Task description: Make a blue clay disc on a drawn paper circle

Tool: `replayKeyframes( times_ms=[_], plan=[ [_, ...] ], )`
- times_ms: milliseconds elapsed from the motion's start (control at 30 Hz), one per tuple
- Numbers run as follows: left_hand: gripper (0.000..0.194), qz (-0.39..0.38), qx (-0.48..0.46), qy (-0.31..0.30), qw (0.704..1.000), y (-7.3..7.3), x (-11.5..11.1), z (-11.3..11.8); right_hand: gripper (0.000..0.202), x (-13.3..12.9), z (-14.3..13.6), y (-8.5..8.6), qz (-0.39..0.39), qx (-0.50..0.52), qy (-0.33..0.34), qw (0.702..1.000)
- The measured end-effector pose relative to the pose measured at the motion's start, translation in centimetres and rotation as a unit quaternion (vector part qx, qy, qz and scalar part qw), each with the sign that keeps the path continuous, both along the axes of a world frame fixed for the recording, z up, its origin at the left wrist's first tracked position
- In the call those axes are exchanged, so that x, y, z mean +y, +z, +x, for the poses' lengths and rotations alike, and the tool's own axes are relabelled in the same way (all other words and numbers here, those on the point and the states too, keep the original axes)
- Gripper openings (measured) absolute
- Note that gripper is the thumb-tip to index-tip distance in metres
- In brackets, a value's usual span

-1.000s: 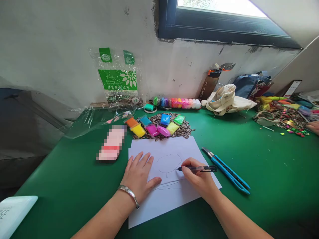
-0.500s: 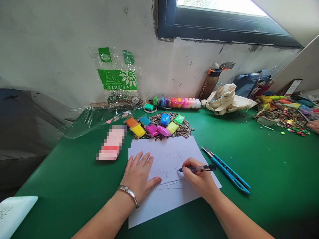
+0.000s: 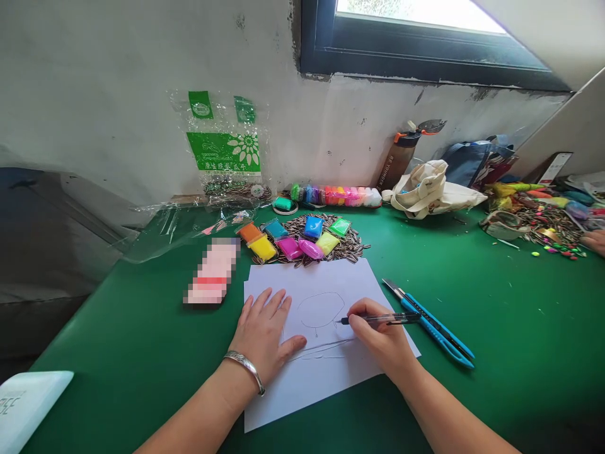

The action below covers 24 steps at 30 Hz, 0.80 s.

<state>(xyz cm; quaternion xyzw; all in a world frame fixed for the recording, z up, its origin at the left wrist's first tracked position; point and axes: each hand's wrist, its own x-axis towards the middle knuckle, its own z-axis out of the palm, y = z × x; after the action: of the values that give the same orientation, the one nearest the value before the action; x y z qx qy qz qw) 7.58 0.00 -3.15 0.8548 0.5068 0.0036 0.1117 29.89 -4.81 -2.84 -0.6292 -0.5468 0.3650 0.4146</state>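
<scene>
On the green table [image 3: 155,359], right in front of me, lies the paper [image 3: 307,394], seemingly two sheets overlapping, and my left hand [image 3: 262,334] is spread flat on its left part, fingers apart, gripping nothing, a bangle [image 3: 246,367] at the wrist. My right hand [image 3: 385,343] pinches the pen [image 3: 401,318] between thumb and forefinger, its back end passing in front of the knife [image 3: 437,331] from where I look. Its nib is right by some short strokes [image 3: 335,324] under the right side of a rounded outline [image 3: 320,309]; whether it touches the paper at this instant I cannot tell. Another short mark [image 3: 316,333] hangs below the outline, further left, and long, nearly level lines [image 3: 324,348] run lower down, between my hands. I take the step in hand to be drawing, more exactly adding small details along the underside of the outline. As I judge it, the next move calls for a short, light stroke made with the fingers alone, and enough weight on my left palm that the sheets don't slip. At the paper's far edge, packets [image 3: 311,249] sit on a heap of seeds [image 3: 352,244], and I touch none of them; the knife lies just to the right, blade end away from me, so my right hand had best not swing that way
</scene>
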Motion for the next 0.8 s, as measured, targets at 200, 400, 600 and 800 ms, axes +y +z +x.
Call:
replayKeyframes(
  times_ms=[200,400,600,800],
  plan=[
    [0.066,-0.003,0.008,0.0,1.0,0.3,0.0,0.1,0.012,-0.2,-2.1,0.0,0.06,-0.109,0.057,0.991],
    [0.065,0.0,0.006,-0.002,1.0,0.4,-0.1,0.1,0.012,-0.1,-2.5,-1.1,0.09,-0.154,0.068,0.982],
    [0.065,0.006,0.002,-0.004,1.0,0.2,-0.1,0.0,0.011,-0.2,-2.3,-1.2,0.095,-0.153,0.069,0.981],
    [0.064,0.011,-0.006,-0.004,1.0,0.1,-0.1,0.0,0.011,0.0,-2.4,-1.2,0.087,-0.157,0.068,0.981]
  ],
)
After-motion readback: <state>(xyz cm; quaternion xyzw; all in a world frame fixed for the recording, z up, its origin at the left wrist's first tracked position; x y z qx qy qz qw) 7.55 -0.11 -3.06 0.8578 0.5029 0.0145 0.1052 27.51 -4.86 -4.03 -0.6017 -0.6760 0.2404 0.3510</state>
